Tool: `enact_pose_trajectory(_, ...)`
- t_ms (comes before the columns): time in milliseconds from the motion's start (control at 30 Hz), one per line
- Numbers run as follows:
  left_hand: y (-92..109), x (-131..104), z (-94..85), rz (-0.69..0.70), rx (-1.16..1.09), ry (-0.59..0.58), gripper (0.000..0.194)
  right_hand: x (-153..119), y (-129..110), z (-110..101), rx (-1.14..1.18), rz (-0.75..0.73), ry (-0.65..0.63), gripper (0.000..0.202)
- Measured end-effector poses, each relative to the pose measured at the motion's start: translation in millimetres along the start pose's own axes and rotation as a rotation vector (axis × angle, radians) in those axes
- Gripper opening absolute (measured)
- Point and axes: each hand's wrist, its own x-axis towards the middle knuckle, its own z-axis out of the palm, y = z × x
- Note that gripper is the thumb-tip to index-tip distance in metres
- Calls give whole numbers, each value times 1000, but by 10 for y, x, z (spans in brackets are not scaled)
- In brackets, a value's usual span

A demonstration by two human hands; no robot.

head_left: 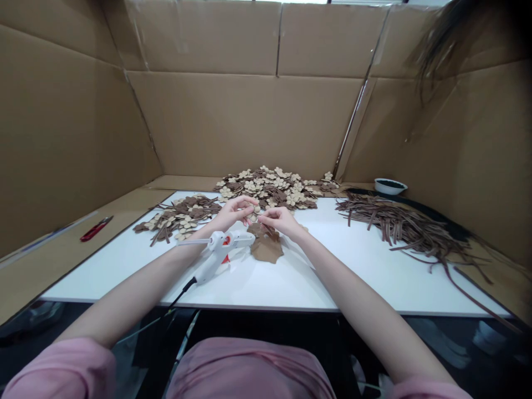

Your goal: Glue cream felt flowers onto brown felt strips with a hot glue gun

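My left hand is closed, pinching a small beige flower cutout between thumb and fingertips. Close beside it, my right hand is closed on a thin brown strip, its tip meeting the flower. Under my hands, a flat brown piece with an uneven edge lies on the white board. A white glue gun with an orange trigger stands by my left forearm, its nozzle toward the brown piece and a dark cord at its handle.
A large heap of beige and brown flower cutouts lies at the back. A smaller pile of flowers with strips is on the left, loose brown strips on the right. Also there: a red cutter, a white bowl, cardboard walls.
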Motion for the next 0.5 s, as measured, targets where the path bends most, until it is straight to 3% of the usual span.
enact_pose_trajectory(500, -25, 8, -1, -15, -17, 20, 45, 8, 9, 6, -12, 20, -9, 35)
